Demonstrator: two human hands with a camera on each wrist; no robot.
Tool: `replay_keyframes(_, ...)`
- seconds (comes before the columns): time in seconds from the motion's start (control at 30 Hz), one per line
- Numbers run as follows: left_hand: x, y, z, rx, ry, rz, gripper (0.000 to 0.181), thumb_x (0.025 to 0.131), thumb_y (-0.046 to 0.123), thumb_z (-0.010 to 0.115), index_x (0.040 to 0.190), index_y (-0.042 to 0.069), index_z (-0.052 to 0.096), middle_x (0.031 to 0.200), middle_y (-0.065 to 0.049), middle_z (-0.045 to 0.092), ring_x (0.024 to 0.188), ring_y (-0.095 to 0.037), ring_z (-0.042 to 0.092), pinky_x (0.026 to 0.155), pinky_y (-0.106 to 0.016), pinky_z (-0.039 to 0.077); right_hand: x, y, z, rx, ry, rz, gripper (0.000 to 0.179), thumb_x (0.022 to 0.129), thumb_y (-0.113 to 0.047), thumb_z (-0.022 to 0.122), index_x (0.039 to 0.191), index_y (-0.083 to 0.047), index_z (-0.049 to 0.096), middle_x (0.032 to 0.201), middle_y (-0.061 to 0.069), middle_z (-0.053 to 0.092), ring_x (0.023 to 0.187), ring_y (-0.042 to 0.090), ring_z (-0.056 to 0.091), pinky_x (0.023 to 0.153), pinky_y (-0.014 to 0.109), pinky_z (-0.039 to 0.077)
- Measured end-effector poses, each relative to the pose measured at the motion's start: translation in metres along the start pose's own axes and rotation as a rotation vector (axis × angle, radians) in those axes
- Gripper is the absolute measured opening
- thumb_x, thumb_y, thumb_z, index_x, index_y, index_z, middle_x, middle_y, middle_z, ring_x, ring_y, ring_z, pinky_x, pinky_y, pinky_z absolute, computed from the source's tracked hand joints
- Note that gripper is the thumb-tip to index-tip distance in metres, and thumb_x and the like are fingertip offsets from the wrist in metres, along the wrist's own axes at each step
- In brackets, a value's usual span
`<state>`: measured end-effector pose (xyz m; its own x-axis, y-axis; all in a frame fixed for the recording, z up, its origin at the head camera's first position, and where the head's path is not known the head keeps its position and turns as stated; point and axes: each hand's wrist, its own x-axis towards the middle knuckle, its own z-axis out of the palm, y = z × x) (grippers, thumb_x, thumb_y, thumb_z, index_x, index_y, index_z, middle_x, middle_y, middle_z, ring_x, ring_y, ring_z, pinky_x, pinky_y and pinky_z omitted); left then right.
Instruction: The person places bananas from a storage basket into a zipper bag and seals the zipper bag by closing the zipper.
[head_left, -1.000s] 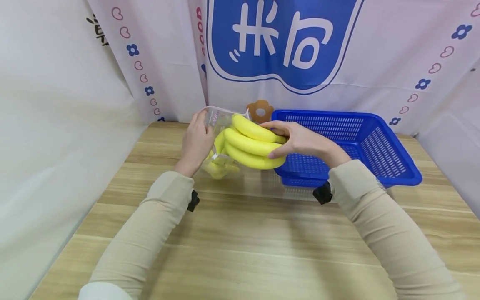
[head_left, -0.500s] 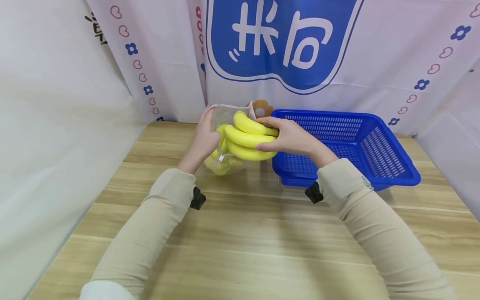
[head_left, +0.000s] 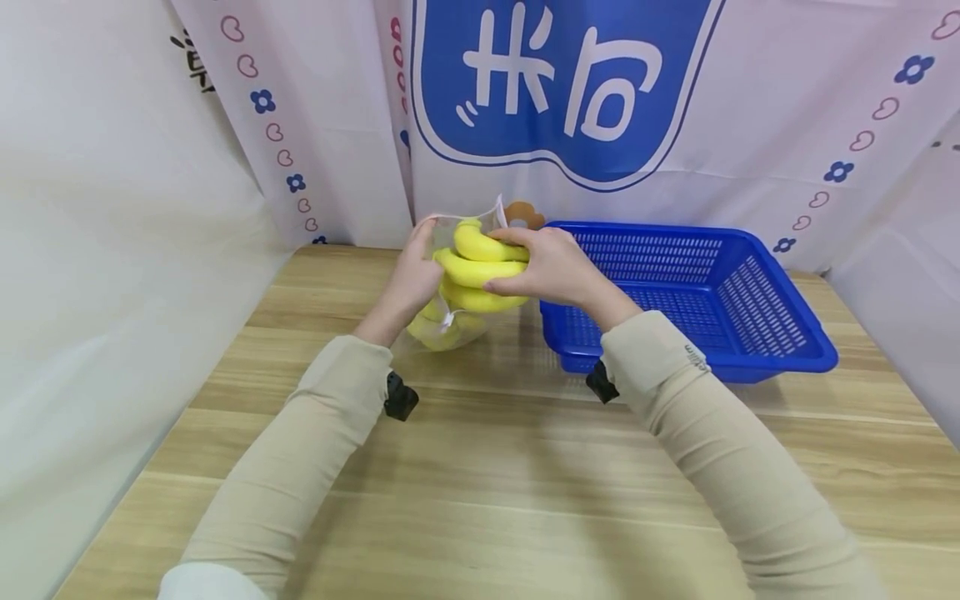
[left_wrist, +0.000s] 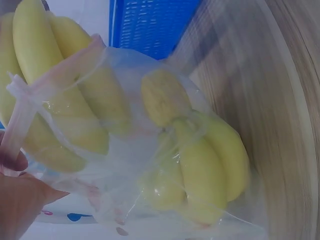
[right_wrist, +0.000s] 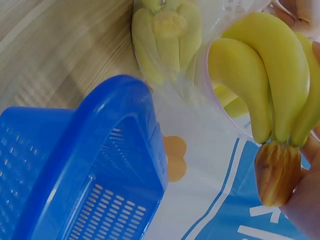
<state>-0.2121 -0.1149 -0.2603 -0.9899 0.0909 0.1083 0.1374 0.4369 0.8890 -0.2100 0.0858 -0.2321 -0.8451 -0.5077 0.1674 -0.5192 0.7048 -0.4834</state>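
My right hand (head_left: 543,267) grips a bunch of yellow bananas (right_wrist: 272,70) near its brown stem end. The tips of that bunch reach in through the mouth of a clear zip bag (left_wrist: 135,150). With thumb and fingers, my left hand (head_left: 412,279) pinches the bag's rim at its left side. Lower in the bag lies another small bunch of bananas (left_wrist: 200,170), seen through the plastic. A white zip slider (head_left: 447,320) shows at the front of the opening.
A blue perforated plastic basket (head_left: 780,367) stands on the wooden table (head_left: 480,500) just right of the bag. Behind hangs a white printed cloth (head_left: 360,167) with a blue emblem.
My right hand has moved left with its bunch, bringing the bananas further into the bag. My left hand has shifted slightly right, still holding the rim.
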Motion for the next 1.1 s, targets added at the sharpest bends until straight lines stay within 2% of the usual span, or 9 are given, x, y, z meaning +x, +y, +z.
replay_keyframes(0.13,-0.002,0.002,-0.001,-0.021,-0.009,-0.037,0.084,0.074,-0.014,0.034,0.153,0.006,0.013,0.163,-0.005,0.008,0.151,-0.024,0.006,0.124,-0.039,0.004,0.003,-0.004,0.002,-0.039,-0.014,-0.012,0.065,0.08,-0.045,0.071,0.136,-0.017,0.054,0.098,0.005,0.068,0.083,0.021,0.051,0.087,0.037,0.039)
replay_keyframes(0.27,-0.003,0.004,-0.002,-0.065,0.008,-0.05,0.087,0.075,-0.014,0.033,0.154,0.007,0.004,0.163,-0.006,-0.001,0.151,-0.02,-0.001,0.124,-0.035,-0.001,0.004,-0.008,0.003,-0.039,-0.059,-0.051,0.063,0.079,-0.042,0.073,0.134,-0.017,0.056,0.094,0.006,0.068,0.078,0.02,0.052,0.077,0.035,0.042)
replay_keyframes(0.4,-0.004,0.007,-0.002,-0.088,0.017,-0.054,0.088,0.076,-0.015,0.032,0.154,0.011,0.003,0.163,-0.003,-0.002,0.15,-0.017,-0.002,0.124,-0.033,-0.002,0.005,-0.015,0.009,-0.112,-0.117,-0.086,0.063,0.078,-0.043,0.072,0.134,-0.017,0.056,0.091,0.005,0.068,0.082,0.021,0.054,0.099,0.044,0.039)
replay_keyframes(0.5,-0.005,0.011,0.0,-0.091,-0.015,-0.043,0.088,0.075,-0.016,0.031,0.154,0.011,0.005,0.163,-0.002,0.001,0.15,-0.018,0.0,0.124,-0.034,-0.001,0.006,-0.019,0.016,-0.212,-0.089,-0.073,0.064,0.078,-0.046,0.072,0.133,-0.017,0.057,0.105,0.004,0.071,0.096,0.024,0.058,0.113,0.053,0.024)
replay_keyframes(0.67,-0.006,0.017,0.006,-0.137,-0.018,-0.048,0.087,0.075,-0.018,0.031,0.154,0.01,0.006,0.163,-0.003,0.002,0.15,-0.018,0.001,0.124,-0.031,0.001,0.009,-0.018,0.026,-0.287,-0.026,-0.015,0.064,0.078,-0.051,0.072,0.13,-0.017,0.059,0.129,0.005,0.064,0.12,0.033,0.053,0.118,0.056,0.017)
replay_keyframes(0.77,-0.007,0.019,0.008,-0.186,0.006,-0.066,0.087,0.075,-0.019,0.03,0.154,0.009,0.005,0.163,-0.003,0.001,0.15,-0.017,0.001,0.124,-0.029,0.001,0.008,-0.014,0.026,-0.227,0.022,-0.024,0.059,0.081,-0.047,0.071,0.128,-0.013,0.061,0.134,0.008,0.06,0.126,0.033,0.05,0.117,0.053,0.024)
replay_keyframes(0.87,-0.008,0.02,0.008,-0.212,0.012,-0.07,0.087,0.076,-0.02,0.028,0.154,0.01,0.003,0.163,-0.002,-0.001,0.15,-0.016,0.0,0.124,-0.029,0.0,0.006,-0.007,0.024,-0.097,0.117,-0.014,0.046,0.087,-0.034,0.069,0.123,-0.007,0.062,0.134,0.014,0.056,0.127,0.032,0.049,0.111,0.048,0.038)
replay_keyframes(1.0,-0.008,0.02,0.008,-0.203,0.013,-0.059,0.087,0.076,-0.019,0.028,0.154,0.01,0.004,0.163,-0.002,0.0,0.15,-0.017,0.0,0.124,-0.029,0.001,0.002,0.001,0.022,0.118,0.231,0.098,0.037,0.092,-0.019,0.062,0.123,0.001,0.055,0.13,0.02,0.052,0.119,0.032,0.053,0.102,0.042,0.047)
replay_keyframes(1.1,-0.008,0.021,0.008,-0.2,0.009,-0.045,0.087,0.076,-0.02,0.029,0.154,0.009,0.006,0.163,-0.003,0.001,0.151,-0.018,0.002,0.124,-0.03,0.002,0.001,0.005,0.022,0.226,0.255,0.198,0.041,0.094,-0.019,0.058,0.128,0.0,0.046,0.128,0.02,0.054,0.111,0.032,0.06,0.094,0.04,0.053)
